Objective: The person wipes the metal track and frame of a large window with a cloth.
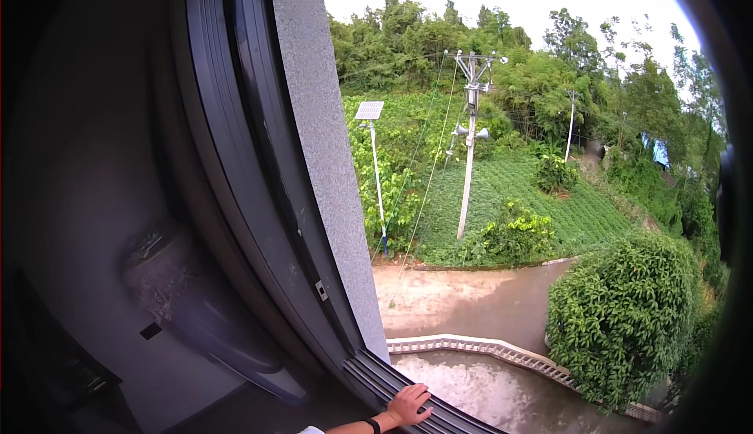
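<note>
My left hand (408, 406) comes in from the lower edge with a black band (372, 425) round its wrist. It rests palm down on the dark metal window track (375, 377) along the bottom of the opening. The fingers bend a little over the rails, with a gap between them and the thumb, and I see nothing held in the hand. Beside it rises the dark window frame (271, 152), with a small metal latch plate (321, 290) low on its side. My right hand is out of view.
A speckled grey outer wall (333, 159) borders the opening. Below lie a paved yard (486, 387), a pale railing (463, 343) and a bushy tree (623, 316). Farther off stand a utility pole (468, 159) and a solar lamp (375, 159). Indoors, a plastic-wrapped object (212, 324) lies in shadow.
</note>
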A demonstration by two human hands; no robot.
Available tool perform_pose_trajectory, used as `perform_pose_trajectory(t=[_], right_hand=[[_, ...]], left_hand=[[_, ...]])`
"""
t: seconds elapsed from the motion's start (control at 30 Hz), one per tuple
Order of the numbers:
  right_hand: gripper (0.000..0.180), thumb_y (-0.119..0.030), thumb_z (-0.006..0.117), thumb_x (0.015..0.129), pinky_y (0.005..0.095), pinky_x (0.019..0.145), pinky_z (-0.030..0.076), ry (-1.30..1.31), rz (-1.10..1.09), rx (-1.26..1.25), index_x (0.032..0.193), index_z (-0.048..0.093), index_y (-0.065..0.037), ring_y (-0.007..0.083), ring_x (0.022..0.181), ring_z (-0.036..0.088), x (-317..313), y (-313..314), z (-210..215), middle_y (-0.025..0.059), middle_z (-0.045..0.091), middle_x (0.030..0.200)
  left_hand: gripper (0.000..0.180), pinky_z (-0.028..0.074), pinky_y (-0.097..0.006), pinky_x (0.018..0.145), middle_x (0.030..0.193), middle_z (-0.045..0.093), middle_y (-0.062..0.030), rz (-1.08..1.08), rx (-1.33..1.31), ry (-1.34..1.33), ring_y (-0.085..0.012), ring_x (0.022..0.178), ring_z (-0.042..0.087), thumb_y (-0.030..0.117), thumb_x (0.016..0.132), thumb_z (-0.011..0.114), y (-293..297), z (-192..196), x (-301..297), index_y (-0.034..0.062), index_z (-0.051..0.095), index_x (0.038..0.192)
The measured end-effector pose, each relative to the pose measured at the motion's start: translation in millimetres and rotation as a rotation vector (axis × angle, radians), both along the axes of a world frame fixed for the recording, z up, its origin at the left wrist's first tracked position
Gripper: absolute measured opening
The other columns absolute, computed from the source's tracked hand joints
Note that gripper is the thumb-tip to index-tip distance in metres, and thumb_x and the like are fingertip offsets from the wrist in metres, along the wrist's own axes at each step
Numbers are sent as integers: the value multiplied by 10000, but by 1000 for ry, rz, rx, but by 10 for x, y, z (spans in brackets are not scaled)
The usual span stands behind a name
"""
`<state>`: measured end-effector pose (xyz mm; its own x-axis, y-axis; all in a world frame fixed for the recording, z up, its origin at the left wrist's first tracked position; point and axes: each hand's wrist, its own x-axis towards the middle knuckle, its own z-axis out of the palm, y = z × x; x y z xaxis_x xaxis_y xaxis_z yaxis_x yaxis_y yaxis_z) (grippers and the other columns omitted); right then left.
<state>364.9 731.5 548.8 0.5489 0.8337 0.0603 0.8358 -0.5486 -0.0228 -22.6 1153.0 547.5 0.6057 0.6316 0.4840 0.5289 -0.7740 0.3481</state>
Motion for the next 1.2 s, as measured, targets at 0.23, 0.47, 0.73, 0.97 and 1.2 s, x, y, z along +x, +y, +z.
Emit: perform_pose_trajectory(t=[0.23,0.47,0.73,0.97,1.2], right_hand=[[264,-216,636,879,435,593,565,70,154,290,1095,675,-70,375,762,688,6,7,63,141,669,1119],[234,-94,632,876,439,710,586,-20,18,298,1098,698,-61,369,862,703,-213,-271,93,130,688,1078],[316,-98,672,849,377,639,578,-34,160,238,1163,680,-130,250,807,699,-606,361,447,45,653,1178],[304,-108,673,869,406,649,567,69,-110,341,1172,661,-123,306,762,684,-940,406,431,88,604,1075],[351,-208,641,915,461,521,522,-31,-199,95,1257,652,-284,324,610,659,-648,9,356,64,642,842]], left_hand=[[390,464,-452,1021,1227,621,-166,24,-18,-6,-352,1205,579,326,802,700,-88,78,0,45,657,1070],[375,455,-455,1042,1214,635,-173,-25,-71,-40,-343,1203,585,291,767,703,-123,96,62,42,661,1045],[370,430,-489,1047,1275,615,-196,6,-51,98,-404,1249,553,168,784,678,58,302,-281,10,644,1116],[347,419,-478,1057,1327,602,-185,-35,-48,141,-398,1283,537,164,847,634,33,241,-170,19,641,1162],[334,410,-474,1068,1336,596,-188,-44,-45,182,-395,1289,532,168,869,634,40,206,-248,15,634,1165]])
